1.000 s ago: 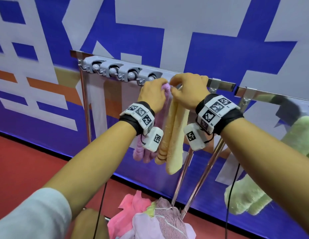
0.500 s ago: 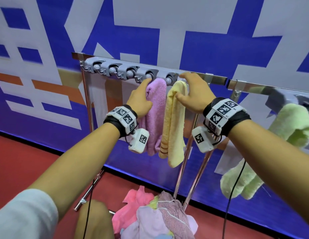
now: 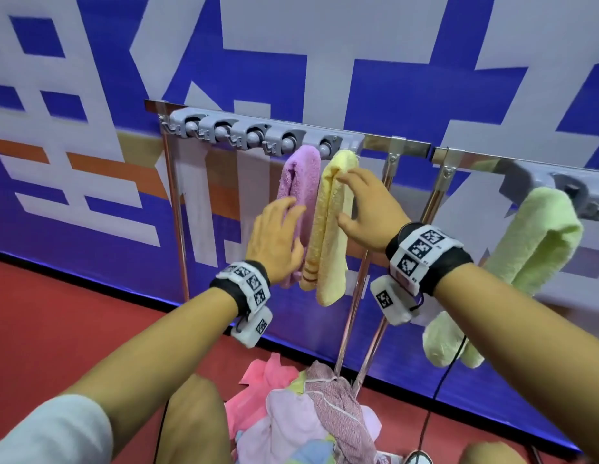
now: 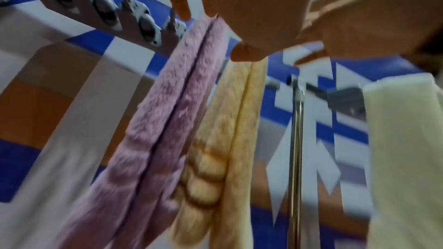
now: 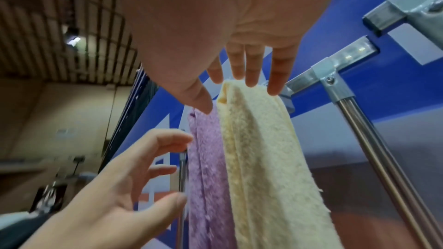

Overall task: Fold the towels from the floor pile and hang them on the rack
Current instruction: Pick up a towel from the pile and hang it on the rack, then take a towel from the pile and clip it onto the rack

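Behind everything, a wall banner (image 3: 391,61) of blue and white blocks with an orange stripe fills the background, above a red floor (image 3: 57,329).

Against it stands the rack (image 3: 405,147), a shiny metal rail on slanted poles, with a grey strip of roller clips (image 3: 254,135) along its left end. A second rack section continues toward the right edge of the head view, and a green towel (image 3: 539,249) hangs folded over it, well apart from the hands.

On the floor at the foot of the rack lies the pile of unfolded towels (image 3: 304,410), pink, lilac and speckled mauve, between the person's knees.

Two folded towels hang side by side from the right end of the clip strip: a purple towel (image 3: 299,195) and, just beside it on the right, a yellow towel (image 3: 331,229) with brown stripes near its lower end. Their edges touch.

The left hand (image 3: 276,239) is spread with fingers straight, its fingertips at the left face of the purple towel, gripping nothing. The right hand (image 3: 368,212) is likewise spread and relaxed, its fingertips (image 5: 249,75) just at the top right of the yellow towel; whether they press it cannot be told. Both wrists wear black bands with white marker tags.
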{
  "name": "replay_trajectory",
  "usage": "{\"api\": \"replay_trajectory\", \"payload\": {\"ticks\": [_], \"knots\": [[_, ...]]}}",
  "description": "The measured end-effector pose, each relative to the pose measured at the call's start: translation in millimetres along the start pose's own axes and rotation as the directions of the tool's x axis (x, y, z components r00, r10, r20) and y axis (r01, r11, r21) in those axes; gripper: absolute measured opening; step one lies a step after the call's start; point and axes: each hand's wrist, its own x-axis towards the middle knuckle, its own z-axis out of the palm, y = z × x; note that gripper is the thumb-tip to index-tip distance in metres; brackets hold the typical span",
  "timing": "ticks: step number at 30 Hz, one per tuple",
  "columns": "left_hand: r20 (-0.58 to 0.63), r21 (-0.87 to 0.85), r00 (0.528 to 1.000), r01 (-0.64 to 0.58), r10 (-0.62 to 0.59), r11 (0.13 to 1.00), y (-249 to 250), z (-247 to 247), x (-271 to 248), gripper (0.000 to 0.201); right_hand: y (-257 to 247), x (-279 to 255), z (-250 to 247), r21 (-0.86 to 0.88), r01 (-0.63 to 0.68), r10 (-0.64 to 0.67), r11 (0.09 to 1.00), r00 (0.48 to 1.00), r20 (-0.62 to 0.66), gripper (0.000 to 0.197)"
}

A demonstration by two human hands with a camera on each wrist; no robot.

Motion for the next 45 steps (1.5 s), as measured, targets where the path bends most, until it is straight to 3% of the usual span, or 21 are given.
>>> {"api": "replay_trajectory", "payload": {"ticks": [3, 5, 7, 9, 11, 14, 17, 22, 28, 35, 41, 45], "knots": [[0.210, 0.061, 0.968, -0.154, 0.139, 0.986, -3.1, 25.1, -30.7, 0.053, -4.6, -10.3, 15.5, -0.163, 0.154, -0.156, 0.975, 0.988, 0.005, 0.053], [0.392, 0.135, 0.908, -0.215, 0.147, 0.967, -10.4, 43.2, -46.8, 0.061, -7.2, -16.1, 31.3, -0.248, 0.278, -0.272, 0.928, 0.960, 0.059, 0.047], [0.571, 0.240, 0.815, -0.279, 0.098, 0.930, -16.2, 58.0, -59.8, 0.069, -5.9, -24.5, 56.5, -0.306, 0.358, -0.326, 0.882, 0.933, 0.151, 0.046], [0.691, 0.311, 0.721, -0.361, 0.052, 0.879, -21.0, 71.0, -67.6, 0.074, -3.6, -33.4, 84.3, -0.343, 0.367, -0.291, 0.865, 0.922, 0.254, 0.045], [0.747, 0.361, 0.665, -0.418, 0.010, 0.834, -24.6, 80.5, -69.9, 0.077, -1.6, -41.5, 106.9, -0.369, 0.340, -0.219, 0.865, 0.918, 0.332, 0.052], [0.779, 0.450, 0.621, -0.456, -0.087, 0.768, -32.9, 93.7, -68.3, 0.080, 4.8, -47.8, 123.8, -0.431, 0.313, -0.122, 0.847, 0.902, 0.415, 0.061], [0.787, 0.529, 0.584, -0.474, -0.199, 0.704, -41.9, 100.2, -64.7, 0.068, 13.6, -47.6, 126.9, -0.477, 0.289, -0.060, 0.830, 0.897, 0.438, 0.062], [0.789, 0.563, 0.532, -0.424, -0.309, 0.709, -46.7, 100.0, -71.4, 0.071, 17.8, -48.1, 135.5, -0.443, 0.278, -0.074, 0.852, 0.903, 0.424, 0.065], [0.833, 0.354, 0.540, -0.352, -0.121, 0.867, -25.0, 93.3, -94.8, 0.067, 19.9, -79.5, 147.5, -0.266, 0.275, -0.128, 0.924, 0.878, 0.462, 0.042], [0.835, 0.192, 0.544, -0.147, -0.083, 0.970, 3.2, 96.8, -133.7, 0.075, 36.3, -136.6, 160.9, -0.183, 0.115, 0.005, 0.976, 0.836, 0.549, 0.059], [0.858, 0.168, 0.492, 0.001, -0.147, 0.986, 12.3, 113.8, -176.5, 0.079, 55.4, -194.8, 186.0, -0.244, -0.095, 0.244, 0.965, 0.673, 0.698, 0.074], [0.876, 0.113, 0.443, 0.197, -0.192, 0.974, 13.9, 130.8, -197.8, 0.084, 67.2, -221.1, 204.8, -0.243, -0.184, 0.305, 0.952, 0.624, 0.720, 0.075]]}}
